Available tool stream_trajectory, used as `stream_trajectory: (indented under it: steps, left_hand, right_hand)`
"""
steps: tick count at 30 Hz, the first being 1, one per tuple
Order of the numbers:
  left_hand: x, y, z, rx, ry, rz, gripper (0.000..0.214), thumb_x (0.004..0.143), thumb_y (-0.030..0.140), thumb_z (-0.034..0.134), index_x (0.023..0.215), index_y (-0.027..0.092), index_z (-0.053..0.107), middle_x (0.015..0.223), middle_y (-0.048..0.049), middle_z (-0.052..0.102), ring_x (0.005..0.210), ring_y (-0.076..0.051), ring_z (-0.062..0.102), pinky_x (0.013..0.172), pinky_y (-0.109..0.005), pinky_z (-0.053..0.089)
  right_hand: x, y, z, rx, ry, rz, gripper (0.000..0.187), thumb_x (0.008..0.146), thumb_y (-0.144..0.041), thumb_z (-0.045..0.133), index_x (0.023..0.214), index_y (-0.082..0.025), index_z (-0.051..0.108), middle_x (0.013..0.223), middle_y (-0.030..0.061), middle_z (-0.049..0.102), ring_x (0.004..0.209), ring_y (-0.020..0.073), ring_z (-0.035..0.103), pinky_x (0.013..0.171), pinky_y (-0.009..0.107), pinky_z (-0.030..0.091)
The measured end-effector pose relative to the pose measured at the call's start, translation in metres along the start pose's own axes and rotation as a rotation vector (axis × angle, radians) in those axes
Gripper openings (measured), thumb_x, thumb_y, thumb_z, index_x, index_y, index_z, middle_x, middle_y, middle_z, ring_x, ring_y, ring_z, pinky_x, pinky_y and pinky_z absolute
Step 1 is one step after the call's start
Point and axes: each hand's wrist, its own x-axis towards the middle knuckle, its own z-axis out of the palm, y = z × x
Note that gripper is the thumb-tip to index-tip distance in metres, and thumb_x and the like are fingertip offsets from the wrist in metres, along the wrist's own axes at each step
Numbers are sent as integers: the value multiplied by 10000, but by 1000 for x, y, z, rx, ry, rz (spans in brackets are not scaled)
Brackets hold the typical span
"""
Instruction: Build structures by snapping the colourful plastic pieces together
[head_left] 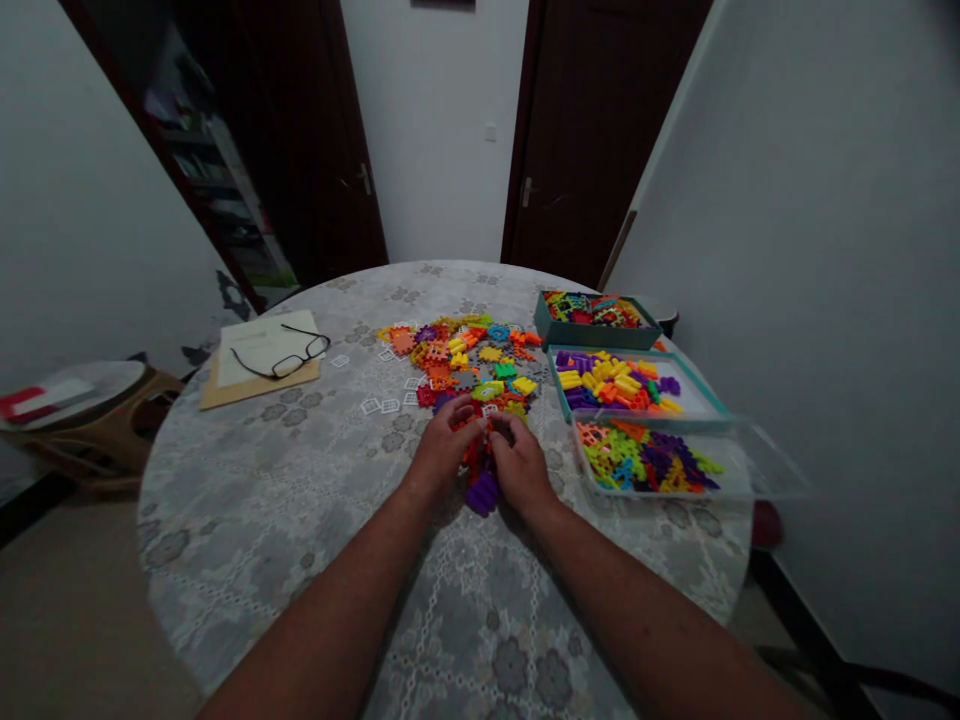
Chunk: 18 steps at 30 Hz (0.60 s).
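In the middle of the table (300,560), L hand (442,447) and R hand (522,462) are both grasping red pcs. (471,460) btw. them, w/ a purple pc. (481,496) just below. Three containers stand near the table's right edge. The farthest, a green box (592,334), is filled w/ mixed-colour pcs. (592,309). Next, a teal-rimmed tray (701,402) carries mainly yellow, purple & orange pcs. (615,380). The nearest, a clear box (583,462), contains lime, orange & purple pcs. (622,452).
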Motion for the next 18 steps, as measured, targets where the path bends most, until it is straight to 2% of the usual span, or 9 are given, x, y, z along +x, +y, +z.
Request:
stream_trajectory:
  steps: [5, 10, 18]
  left_hand:
    - [-1, 0, 1, 18, -18, 45, 543, 804, 345, 852, 1322, 231, 737, 1375, -173, 728, 1335, -350, 664, 1144, -514, 502]
    - [-7, 6, 6, 78, -4, 59, 543, 810, 363, 863, 1324, 232, 748, 1368, -176, 733, 1303, -355, 682, 1148, -522, 496]
    - [-13, 5, 13, 89, 3, 32, 499, 819, 390, 861, 1278, 226, 753, 1341, -170, 746, 1229, -337, 708, 1100, -505, 519]
  right_hand:
    - [-1, 1, -1, -47, 12, -70, 316, 919, -298, 588, 1181, -230, 751, 1212, 74, 772, 1171, 263, 699, 1076, 407, 516]
    - [-2, 5, -1, -37, 16, -77, 297, 966, -347, 561, 1178, -234, 736, 1207, 73, 767, 1171, 262, 696, 1074, 413, 513]
    - [-5, 8, -1, 61, 4, -81, 373, 1053, -424, 490, 1328, -243, 667, 1362, 77, 735, 1288, 251, 666, 1129, 422, 499]
